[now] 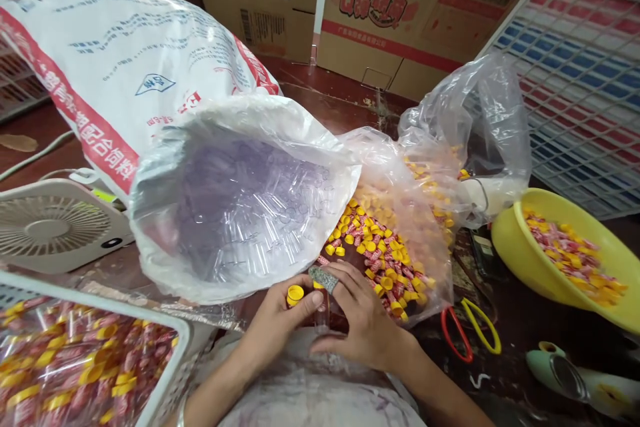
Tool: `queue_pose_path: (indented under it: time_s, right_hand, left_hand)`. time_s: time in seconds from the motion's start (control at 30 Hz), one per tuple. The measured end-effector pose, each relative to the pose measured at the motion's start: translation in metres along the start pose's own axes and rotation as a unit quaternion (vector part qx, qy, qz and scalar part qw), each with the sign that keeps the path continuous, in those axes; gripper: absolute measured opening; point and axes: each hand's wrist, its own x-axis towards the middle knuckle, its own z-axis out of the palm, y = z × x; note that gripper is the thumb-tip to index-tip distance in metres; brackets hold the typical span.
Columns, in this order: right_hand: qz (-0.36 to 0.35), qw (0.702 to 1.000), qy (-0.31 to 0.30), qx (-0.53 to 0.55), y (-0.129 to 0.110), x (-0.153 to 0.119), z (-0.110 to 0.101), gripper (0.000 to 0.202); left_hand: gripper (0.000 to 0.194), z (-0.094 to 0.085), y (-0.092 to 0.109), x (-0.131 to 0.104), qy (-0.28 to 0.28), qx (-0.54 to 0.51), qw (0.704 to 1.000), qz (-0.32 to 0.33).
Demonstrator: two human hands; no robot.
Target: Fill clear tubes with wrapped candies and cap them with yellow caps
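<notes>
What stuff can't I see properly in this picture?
In the head view:
- White basket: cut off by left and bottom edges.
- Right hand: palm hidden behind its own back.
- White sack: smallest blue print too tiny and blurred.
- Yellow bowl: bottom covered by red-and-yellow pieces.

Both hands (357, 313) are beside a white sack (155, 233) of clear tubes (273, 227), the left holding a yellow cap (295, 294).

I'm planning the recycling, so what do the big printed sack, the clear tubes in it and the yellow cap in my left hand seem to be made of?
Printed sack: probably plastic, perhaps woven, softly shiny; its mouth is creased. Clear tubes: glossy, see-through, with bright highlights; likely plastic, possibly glass. Yellow cap: seemingly smooth moulded plastic, given its even, opaque colour.
</notes>
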Motion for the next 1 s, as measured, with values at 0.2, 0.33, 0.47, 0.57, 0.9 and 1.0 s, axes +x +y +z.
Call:
queue_pose_path:
  time_s: [0.2, 0.33, 0.47, 0.57, 0.9, 1.0]
  right_hand:
    - [-0.002, 1.0, 0.003, -0.016, -0.012, 0.004, 0.016, 0.064]
    - [0.025, 0.996, -0.084, -0.02, -0.002, 0.008, -0.005, 0.087]
    - [0.16, 0.971, 0.001, -0.176, 0.04, -0.004, -0.04, 0.032]
    - [0.205, 0.928, -0.039, -0.31, 0.062, -0.018, -0.061, 0.015]
    - [0.19, 0.914, -0.224, -0.279, 0.049, -0.045, -0.062, 0.022]
    - [0.189, 0.921, -0.181, -0.288, 0.06, -0.051, -0.059, 0.015]
  left_hand:
    - [0.035, 0.004, 0.001, 0.003, -0.018, -0.09, 0.996, -0.003]
    - [0.023, -0.024, 0.023, -0.004, 0.012, 0.114, 0.993, -0.022]
    - [0.02, -0.079, 0.044, -0.013, 0.111, 0.532, 0.837, 0.061]
    - [0.026, -0.106, 0.044, -0.01, 0.071, 0.7, 0.71, 0.023]
    - [0.032, -0.105, 0.035, -0.005, 0.009, 0.758, 0.652, 0.004]
    - [0.023, -0.109, 0.04, -0.01, 0.08, 0.715, 0.694, 0.026]
